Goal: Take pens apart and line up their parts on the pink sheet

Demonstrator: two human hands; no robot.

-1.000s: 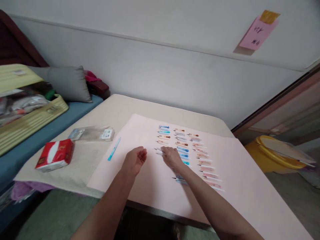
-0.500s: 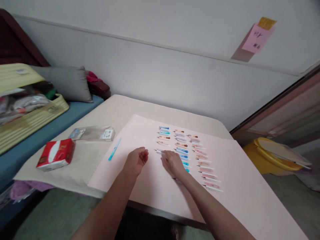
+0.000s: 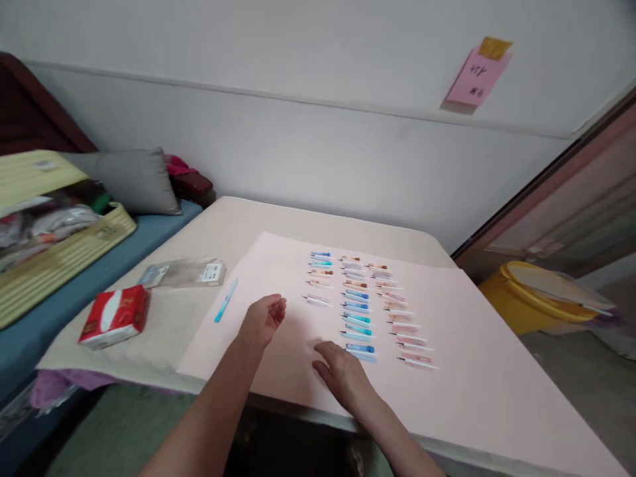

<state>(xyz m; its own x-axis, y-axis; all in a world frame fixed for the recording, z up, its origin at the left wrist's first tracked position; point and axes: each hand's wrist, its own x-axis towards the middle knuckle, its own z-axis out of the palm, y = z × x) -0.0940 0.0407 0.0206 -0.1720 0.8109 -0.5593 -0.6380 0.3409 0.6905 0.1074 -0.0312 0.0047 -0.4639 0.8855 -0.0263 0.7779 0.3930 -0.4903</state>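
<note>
My left hand (image 3: 263, 319) hovers over the pale pink sheet (image 3: 291, 361), fingers loosely curled in and nothing visible inside them. Closer to the front edge is my right hand (image 3: 344, 375), its thumb and fingers apart and holding nothing. Beyond the right hand, a pale pen (image 3: 317, 301) lies at the near end of the left column of pens. A dark blue pen (image 3: 360, 348) ends the middle column, just right of my right fingers. Pinkish pens (image 3: 416, 360) fill much of the right column. One light blue pen (image 3: 226, 300) lies alone, left of my left hand.
Left on the table (image 3: 169, 338) are a red tissue pack (image 3: 116, 315) and a clear plastic sleeve (image 3: 183, 273). A yellow bucket (image 3: 517, 301) stands off the right side. The wall (image 3: 298, 146) rises behind; a blue bench (image 3: 169, 228) holds a grey cushion (image 3: 142, 182).
My right hand has left the pale pen in the left column, moved toward me and spread its fingers. The near middle pens are uncovered. My left hand stays curled; the view has shifted slightly.
</note>
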